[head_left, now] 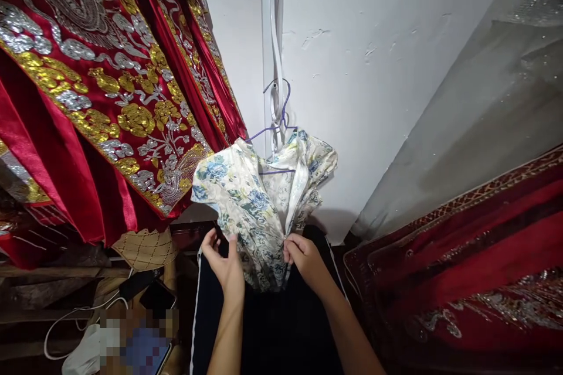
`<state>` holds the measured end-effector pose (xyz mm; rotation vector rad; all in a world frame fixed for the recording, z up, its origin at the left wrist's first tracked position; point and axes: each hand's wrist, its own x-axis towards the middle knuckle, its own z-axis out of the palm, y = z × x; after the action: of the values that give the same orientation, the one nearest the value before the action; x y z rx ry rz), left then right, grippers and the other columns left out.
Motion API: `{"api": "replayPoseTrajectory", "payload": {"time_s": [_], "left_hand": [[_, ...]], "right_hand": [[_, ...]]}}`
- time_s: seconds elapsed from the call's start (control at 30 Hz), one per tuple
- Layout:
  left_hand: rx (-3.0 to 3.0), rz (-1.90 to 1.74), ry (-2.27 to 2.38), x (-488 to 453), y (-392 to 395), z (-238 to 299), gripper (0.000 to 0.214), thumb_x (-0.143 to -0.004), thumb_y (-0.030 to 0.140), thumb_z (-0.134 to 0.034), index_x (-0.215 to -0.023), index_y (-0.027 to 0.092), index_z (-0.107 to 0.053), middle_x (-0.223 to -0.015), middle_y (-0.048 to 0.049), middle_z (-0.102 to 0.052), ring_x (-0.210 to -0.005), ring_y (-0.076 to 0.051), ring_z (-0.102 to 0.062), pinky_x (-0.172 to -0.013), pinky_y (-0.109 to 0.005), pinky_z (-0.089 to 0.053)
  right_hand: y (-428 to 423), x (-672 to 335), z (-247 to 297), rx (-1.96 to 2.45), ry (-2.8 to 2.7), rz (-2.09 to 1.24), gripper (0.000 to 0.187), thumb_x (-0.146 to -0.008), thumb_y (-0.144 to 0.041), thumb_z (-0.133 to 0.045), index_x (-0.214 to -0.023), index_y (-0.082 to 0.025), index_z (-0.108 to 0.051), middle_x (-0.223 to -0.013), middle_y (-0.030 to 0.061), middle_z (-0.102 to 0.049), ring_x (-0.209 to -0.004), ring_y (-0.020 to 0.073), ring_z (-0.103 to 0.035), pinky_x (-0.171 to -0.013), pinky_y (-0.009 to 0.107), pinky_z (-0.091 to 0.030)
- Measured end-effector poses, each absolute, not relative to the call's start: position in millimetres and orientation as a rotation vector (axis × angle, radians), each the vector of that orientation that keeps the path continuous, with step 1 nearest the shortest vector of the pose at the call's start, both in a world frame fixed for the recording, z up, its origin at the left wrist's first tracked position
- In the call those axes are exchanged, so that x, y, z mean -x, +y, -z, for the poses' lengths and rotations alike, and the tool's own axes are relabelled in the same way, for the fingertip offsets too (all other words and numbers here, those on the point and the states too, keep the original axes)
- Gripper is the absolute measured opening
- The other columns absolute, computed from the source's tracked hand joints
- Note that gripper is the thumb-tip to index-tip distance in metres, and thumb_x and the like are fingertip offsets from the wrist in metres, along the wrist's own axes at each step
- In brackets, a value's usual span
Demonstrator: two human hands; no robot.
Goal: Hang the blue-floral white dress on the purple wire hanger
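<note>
A floral dress (246, 199), cream with blue and green blossoms, hangs on a purple hanger (287, 106) against the wall. Its zip opening spreads apart from the neckline and narrows to a point at my right hand (304, 258). There, thumb and forefinger are pinched together on the zip pull (285, 238). My left hand (226, 261) is at the left side of the dress, thumb against or just in front of the fabric and fingers spread apart from it. The lower end of the dress falls between my hands, over dark trousers (281, 334).
White straps (273, 23) run down the wall to the hanger hook. Red garments with gold and silver sequins (136, 120) hang at left. A sheer grey fabric (444, 129) and a red embroidered cloth (484, 252) are at right. A white cable (55, 328) lies lower left.
</note>
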<state>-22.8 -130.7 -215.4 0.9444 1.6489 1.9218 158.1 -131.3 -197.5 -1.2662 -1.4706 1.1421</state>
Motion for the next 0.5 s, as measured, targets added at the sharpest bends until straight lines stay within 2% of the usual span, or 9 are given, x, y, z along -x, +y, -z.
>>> {"api": "replayPoseTrajectory", "payload": {"time_s": [0.07,0.17,0.27,0.4,0.5], "left_hand": [[-1.17,-1.893,1.66,14.2,-136.1,220.6,0.038,-0.086,0.039,-0.069,-0.119,0.026,-0.056,-0.13,-0.009,-0.054,-0.129,-0.027,-0.05,-0.114,-0.042,-0.037],[-1.48,-1.524,1.416,-5.1,-147.1,221.0,0.018,-0.087,0.03,-0.065,-0.104,0.026,-0.063,-0.116,-0.0087,-0.061,-0.118,-0.028,-0.057,-0.107,-0.041,-0.042],[-1.457,-1.325,1.302,-17.8,-154.3,217.1,0.018,-0.092,0.03,-0.056,-0.108,0.026,-0.062,-0.109,-0.008,-0.066,-0.108,-0.027,-0.062,-0.096,-0.039,-0.048],[-1.412,-1.282,1.327,-17.5,-154.6,214.2,0.019,-0.096,0.039,-0.05,-0.094,0.025,-0.064,-0.095,-0.0067,-0.068,-0.092,-0.026,-0.065,-0.086,-0.038,-0.05],[-1.383,-1.359,1.335,-17.4,-151.9,214.9,0.018,-0.094,0.04,-0.054,-0.098,0.025,-0.064,-0.098,-0.0068,-0.067,-0.095,-0.025,-0.065,-0.088,-0.037,-0.05]], "right_hand": [[-132.1,-155.6,201.8,1.261,-1.486,-1.176,0.036,-0.093,-0.036,-0.048,-0.06,-0.022,-0.05,-0.055,0.0007,-0.055,-0.056,0.0162,-0.051,-0.057,0.029,-0.039],[-132.1,-145.7,206.1,1.247,-1.475,-1.248,0.035,-0.091,-0.035,-0.051,-0.06,-0.021,-0.051,-0.047,-0.0017,-0.051,-0.049,0.0143,-0.048,-0.054,0.028,-0.037],[-132.1,-138.4,206.2,1.206,-1.44,-1.328,0.032,-0.091,-0.034,-0.051,-0.062,-0.02,-0.056,-0.045,-0.0019,-0.052,-0.046,0.0138,-0.049,-0.053,0.027,-0.038],[-133.0,-139.1,196.9,1.183,-1.379,-1.438,0.028,-0.09,-0.035,-0.051,-0.072,-0.019,-0.065,-0.048,-0.0011,-0.058,-0.042,0.0125,-0.046,-0.048,0.025,-0.035],[-134.2,-140.2,186.4,1.187,-1.363,-1.447,0.027,-0.089,-0.035,-0.051,-0.075,-0.018,-0.066,-0.048,-0.0013,-0.059,-0.04,0.0114,-0.044,-0.046,0.024,-0.033]]}}
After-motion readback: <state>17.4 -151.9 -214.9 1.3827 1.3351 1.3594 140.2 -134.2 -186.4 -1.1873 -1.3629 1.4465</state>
